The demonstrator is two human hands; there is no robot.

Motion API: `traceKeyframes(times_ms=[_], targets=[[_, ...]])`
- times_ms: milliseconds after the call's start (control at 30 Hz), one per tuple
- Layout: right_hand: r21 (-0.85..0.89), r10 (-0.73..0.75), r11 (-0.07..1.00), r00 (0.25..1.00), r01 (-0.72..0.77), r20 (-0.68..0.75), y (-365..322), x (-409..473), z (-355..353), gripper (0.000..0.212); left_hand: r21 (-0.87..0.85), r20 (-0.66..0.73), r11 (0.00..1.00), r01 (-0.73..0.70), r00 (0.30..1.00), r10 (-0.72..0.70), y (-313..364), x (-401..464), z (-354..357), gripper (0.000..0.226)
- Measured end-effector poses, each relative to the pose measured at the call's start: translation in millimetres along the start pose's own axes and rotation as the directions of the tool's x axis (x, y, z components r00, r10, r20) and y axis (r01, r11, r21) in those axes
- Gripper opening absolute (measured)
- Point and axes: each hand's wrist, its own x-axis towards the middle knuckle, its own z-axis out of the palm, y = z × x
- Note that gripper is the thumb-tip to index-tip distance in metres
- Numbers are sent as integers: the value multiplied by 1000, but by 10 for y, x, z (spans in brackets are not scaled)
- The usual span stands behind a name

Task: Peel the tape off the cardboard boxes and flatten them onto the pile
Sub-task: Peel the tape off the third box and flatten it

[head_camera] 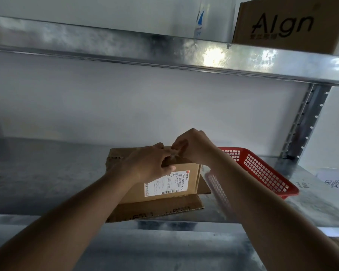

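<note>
A small brown cardboard box (186,171) with a white shipping label (164,185) stands on a pile of flattened cardboard (155,210) on the metal shelf. My left hand (147,165) grips the box's top near edge, thumb down over the label side. My right hand (192,147) pinches a strip of clear tape (173,153) at the box's top, just above the left fingers. The top face of the box is mostly hidden by both hands.
A red plastic mesh basket (262,173) sits right of the box, touching the pile. The metal shelf (47,182) stretches left. An upper shelf beam (164,51) carries a brown printed carton (286,24). An upright post (305,122) stands at the right.
</note>
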Motion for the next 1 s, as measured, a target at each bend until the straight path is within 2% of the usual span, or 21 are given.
traceKeyframes(times_ms=[67,200,300,400,500,567,633,700,767,900,1000], targets=[[48,46,998,999,-46,-12,-30,3,-8,22,17,15,1000,8,1000,-8,3,13,-3,53],[137,206,973,968,-187,-143,58,-50,-60,22,32,65,999,23,998,-25,-11,8,-39,63],[137,273,958,947,-251,-171,175,-104,-99,20,23,75,999,32,997,-34,3,8,-56,65],[181,324,938,935,-297,-146,225,-139,-98,16,36,72,998,43,996,-46,92,19,-59,60],[268,396,888,918,-374,-29,250,-149,-88,14,86,46,994,62,997,-67,151,8,-54,53],[242,372,898,928,-368,33,260,-159,-97,15,117,20,991,69,997,-71,199,3,-38,54],[173,299,938,953,-301,40,257,-170,-106,14,146,-6,987,68,998,-68,277,7,10,56],[110,241,964,971,-240,13,241,-166,-95,17,162,-50,984,79,996,-72,346,23,67,55],[83,246,966,969,-243,-32,228,-149,-51,23,158,-79,983,95,993,-84,356,40,96,54],[213,432,893,887,-396,-163,332,-163,16,32,168,-1,982,90,996,-92,266,27,90,60],[292,481,860,856,-419,-191,410,-233,31,39,128,23,988,82,996,-86,254,37,66,57]])
